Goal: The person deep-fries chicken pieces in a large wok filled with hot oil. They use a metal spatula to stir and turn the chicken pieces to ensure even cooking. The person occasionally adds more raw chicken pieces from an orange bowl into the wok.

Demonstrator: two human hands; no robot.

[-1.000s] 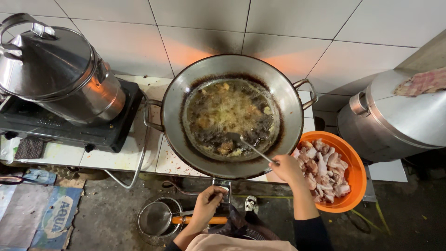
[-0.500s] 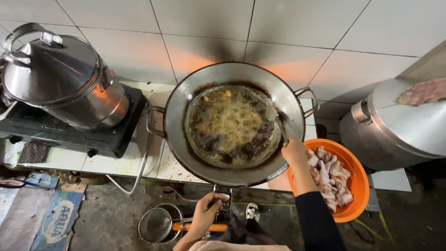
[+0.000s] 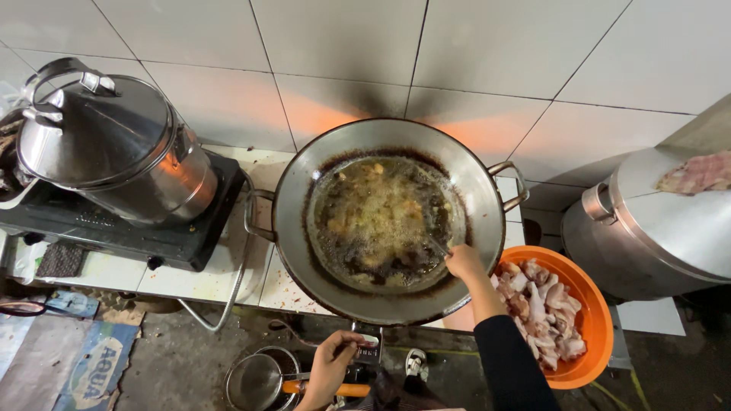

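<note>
A big steel wok (image 3: 293,209) holds bubbling dark oil with frying pieces (image 3: 381,221). My right hand (image 3: 464,262) reaches over the wok's near right rim and grips a thin metal utensil (image 3: 438,245) whose tip dips into the oil. My left hand (image 3: 331,367) is low under the wok, fingers pinched on the burner's control knob (image 3: 368,348). An orange bowl (image 3: 596,304) of raw chicken pieces (image 3: 542,312) sits just right of my right forearm.
On the left, a lidded steel pot (image 3: 106,144) stands on a black gas stove (image 3: 114,240). A large steel pot (image 3: 655,228) at right carries raw meat (image 3: 697,173) on its lid. A metal strainer with an orange handle (image 3: 259,380) lies on the floor below.
My right hand swept the utensil from the wok's near right side up to its right edge, then back toward the near rim. My left hand stayed at the knob, dropping slightly.
</note>
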